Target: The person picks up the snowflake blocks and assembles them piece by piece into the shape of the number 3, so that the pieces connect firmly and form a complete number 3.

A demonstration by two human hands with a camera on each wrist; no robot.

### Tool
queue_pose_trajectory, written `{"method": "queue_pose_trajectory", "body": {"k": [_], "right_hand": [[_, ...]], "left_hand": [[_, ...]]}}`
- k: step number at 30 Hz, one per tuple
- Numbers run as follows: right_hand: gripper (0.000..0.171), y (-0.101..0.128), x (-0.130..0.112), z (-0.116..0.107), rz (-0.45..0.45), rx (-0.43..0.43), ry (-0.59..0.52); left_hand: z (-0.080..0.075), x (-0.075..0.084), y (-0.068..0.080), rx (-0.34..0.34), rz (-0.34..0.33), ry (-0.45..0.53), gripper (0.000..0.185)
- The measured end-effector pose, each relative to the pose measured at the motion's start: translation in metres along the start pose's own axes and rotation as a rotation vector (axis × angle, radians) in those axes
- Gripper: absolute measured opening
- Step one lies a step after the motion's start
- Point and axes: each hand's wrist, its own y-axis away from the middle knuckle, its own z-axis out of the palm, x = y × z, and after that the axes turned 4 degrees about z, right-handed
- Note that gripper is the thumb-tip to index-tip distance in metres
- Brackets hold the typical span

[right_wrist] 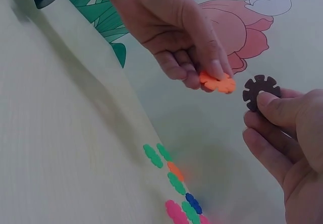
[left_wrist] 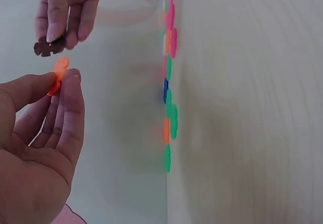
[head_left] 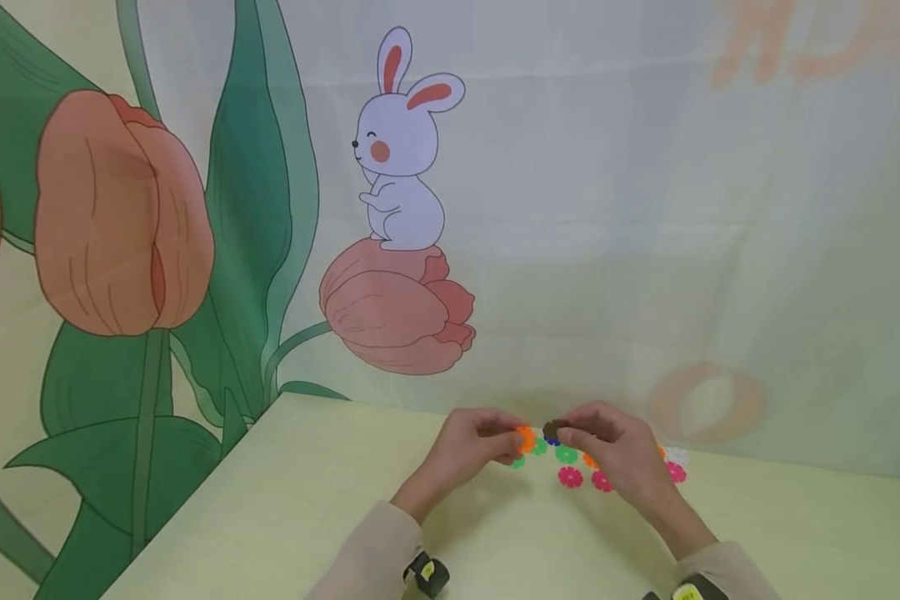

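My left hand (head_left: 465, 446) pinches an orange snowflake building disc (right_wrist: 218, 82) between thumb and fingers. Opposite it, my right hand (head_left: 621, 448) holds a dark brown snowflake building disc (right_wrist: 258, 90), its slotted rim plain in the right wrist view. Both discs are raised above the tabletop, close together, with a small gap between them. Under and behind the hands lie more discs: green (head_left: 566, 454), pink (head_left: 570, 477), blue (right_wrist: 193, 203) and orange (right_wrist: 175, 171). The right hand hides some of these in the head view.
The pale table (head_left: 285, 500) meets a printed backdrop (head_left: 570, 208) with a rabbit and tulips just behind the discs. A white disc (head_left: 677, 456) and a pink disc (head_left: 677, 473) lie right of the right hand. Dark wrist devices sit on both sleeves.
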Motion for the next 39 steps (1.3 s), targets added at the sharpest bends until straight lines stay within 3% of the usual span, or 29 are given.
{"method": "queue_pose_trajectory", "body": {"k": [6, 17, 23, 39], "right_hand": [[0.025, 0.001, -0.003, -0.002, 0.012, 0.032, 0.023], [0.02, 0.007, 0.003, 0.013, -0.063, 0.045, -0.033], [0.014, 0.009, 0.003, 0.018, -0.07, 0.095, 0.003], [0.009, 0.01, 0.006, 0.023, -0.165, 0.101, -0.04]], "left_hand": [[0.005, 0.006, 0.001, -0.001, -0.006, 0.051, 0.015], [0.003, 0.01, 0.002, 0.113, -0.018, 0.135, 0.022], [0.004, 0.01, 0.001, 0.121, -0.021, 0.169, 0.021], [0.003, 0.01, -0.001, 0.135, -0.054, 0.197, 0.021]]}}
